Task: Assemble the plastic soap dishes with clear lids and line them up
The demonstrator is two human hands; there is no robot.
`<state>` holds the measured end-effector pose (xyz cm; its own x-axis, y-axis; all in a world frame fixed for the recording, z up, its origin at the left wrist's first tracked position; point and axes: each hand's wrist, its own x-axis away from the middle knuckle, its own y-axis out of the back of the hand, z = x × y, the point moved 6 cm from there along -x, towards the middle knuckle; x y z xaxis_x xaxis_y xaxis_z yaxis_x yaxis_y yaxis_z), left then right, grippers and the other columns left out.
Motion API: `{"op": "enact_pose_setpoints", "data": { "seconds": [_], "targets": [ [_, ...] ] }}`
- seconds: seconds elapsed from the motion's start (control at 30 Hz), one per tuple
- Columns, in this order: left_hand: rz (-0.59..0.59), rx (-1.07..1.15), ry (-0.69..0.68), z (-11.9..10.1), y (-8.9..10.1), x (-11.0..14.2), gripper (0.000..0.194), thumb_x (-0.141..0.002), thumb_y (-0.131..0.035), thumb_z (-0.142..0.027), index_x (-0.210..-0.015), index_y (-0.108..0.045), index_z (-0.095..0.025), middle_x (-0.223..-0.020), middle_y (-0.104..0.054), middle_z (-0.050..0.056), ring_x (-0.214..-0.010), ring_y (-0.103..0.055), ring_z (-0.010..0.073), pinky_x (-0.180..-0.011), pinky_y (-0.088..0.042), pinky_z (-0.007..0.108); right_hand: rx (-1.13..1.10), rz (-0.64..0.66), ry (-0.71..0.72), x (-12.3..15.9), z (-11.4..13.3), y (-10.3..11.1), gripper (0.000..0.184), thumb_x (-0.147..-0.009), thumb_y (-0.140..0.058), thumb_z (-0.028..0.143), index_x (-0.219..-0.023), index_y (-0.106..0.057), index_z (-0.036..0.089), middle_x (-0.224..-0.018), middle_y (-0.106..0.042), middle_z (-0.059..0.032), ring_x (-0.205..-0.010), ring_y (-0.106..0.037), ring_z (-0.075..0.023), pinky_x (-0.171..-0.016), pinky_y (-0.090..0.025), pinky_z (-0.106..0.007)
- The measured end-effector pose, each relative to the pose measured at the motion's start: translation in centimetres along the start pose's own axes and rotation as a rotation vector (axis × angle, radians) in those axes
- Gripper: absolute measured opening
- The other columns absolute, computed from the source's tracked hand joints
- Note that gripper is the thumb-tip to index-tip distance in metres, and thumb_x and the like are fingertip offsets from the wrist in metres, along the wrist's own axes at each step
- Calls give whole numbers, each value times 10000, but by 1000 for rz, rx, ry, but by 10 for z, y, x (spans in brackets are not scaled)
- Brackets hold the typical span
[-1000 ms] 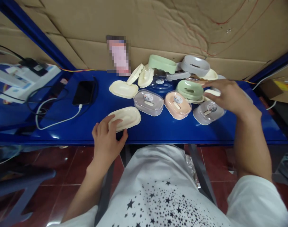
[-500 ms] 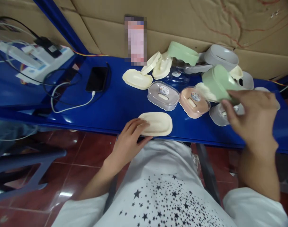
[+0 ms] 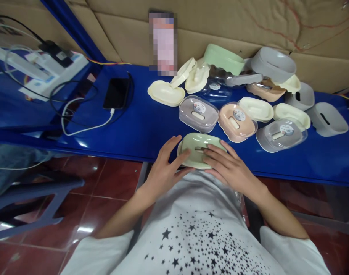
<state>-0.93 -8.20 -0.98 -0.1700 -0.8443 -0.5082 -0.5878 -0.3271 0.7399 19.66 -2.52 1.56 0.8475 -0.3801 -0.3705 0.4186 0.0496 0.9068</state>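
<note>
At the front edge of the table, a pale green soap dish (image 3: 195,143) with a dark slot lies between my two hands, over the spot of the cream tray, which is now hidden beneath it. My left hand (image 3: 165,168) grips its left end, thumb at the near rim and index finger on top. My right hand (image 3: 231,168) wraps its right end, fingers across the top beside the slot. Just beyond sit a grey soap dish (image 3: 188,120) and a peach soap dish (image 3: 240,131), each under a clear lid.
A lidded grey soap dish (image 3: 273,137), cream trays (image 3: 256,109) and a grey shell (image 3: 330,120) lie to the right. A green shell (image 3: 222,57) stands behind. To the left are a phone (image 3: 115,93) on a cable and a power strip (image 3: 54,80).
My right hand has come in from the right with the green soap dish and set it over the cream tray. My left hand has shifted slightly and now grips the green dish.
</note>
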Motion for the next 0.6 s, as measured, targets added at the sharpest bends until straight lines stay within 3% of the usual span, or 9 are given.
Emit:
{"op": "enact_pose_setpoints", "data": {
  "seconds": [0.07, 0.2, 0.33, 0.4, 0.5, 0.6],
  "targets": [
    [16, 64, 20, 3, -2, 2, 617, -968, -813, -377, -1495, -494, -347, -1737, -365, 162, -1592, -456, 374, -1201, -568, 585, -34, -1, 16, 0, 1, -1, 342, -1072, -654, 227, -1414, -663, 245, -1486, -716, -68, -1494, -592, -240, -1348, -371, -620],
    [70, 110, 38, 8, -3, 1, 681, -968, -804, -412, -1528, -425, -328, -1688, -420, 198, -1555, -510, 373, -1181, -583, 604, -80, 23, 16, -2, 1, -4, 322, -1093, -639, 295, -1411, -656, 257, -1512, -698, -57, -1491, -591, -241, -1362, -295, -682],
    [227, 83, -7, 14, -2, -13, 722, -953, -814, -458, -1557, -446, -317, -1719, -364, 203, -1566, -485, 405, -1198, -563, 613, -78, 55, 17, -7, -2, -5, 343, -1103, -618, 329, -1438, -643, 255, -1515, -694, -65, -1495, -583, -248, -1350, -306, -690],
    [266, 84, -36, 17, 1, -21, 713, -937, -827, -485, -1539, -491, -300, -1682, -407, 201, -1545, -509, 401, -1200, -564, 597, -90, 75, 30, -11, -1, -6, 369, -1108, -596, 301, -1471, -630, 248, -1532, -681, -71, -1510, -569, -247, -1356, -298, -678],
    [242, 88, -69, 19, 3, -28, 680, -921, -843, -487, -1503, -552, -287, -1643, -474, 189, -1525, -536, 386, -1203, -564, 575, -129, 87, 65, -12, -2, -7, 414, -1111, -582, 301, -1521, -600, 256, -1583, -641, -68, -1562, -512, -242, -1374, -267, -648],
    [169, 72, -91, 19, -1, -24, 643, -963, -800, -470, -1533, -548, -313, -1709, -450, 160, -1528, -549, 359, -1197, -568, 568, -96, 76, 51, -5, -9, -7, 421, -1113, -587, 340, -1532, -592, 299, -1630, -598, -36, -1611, -441, -263, -1376, -198, -692]
  ]
}}
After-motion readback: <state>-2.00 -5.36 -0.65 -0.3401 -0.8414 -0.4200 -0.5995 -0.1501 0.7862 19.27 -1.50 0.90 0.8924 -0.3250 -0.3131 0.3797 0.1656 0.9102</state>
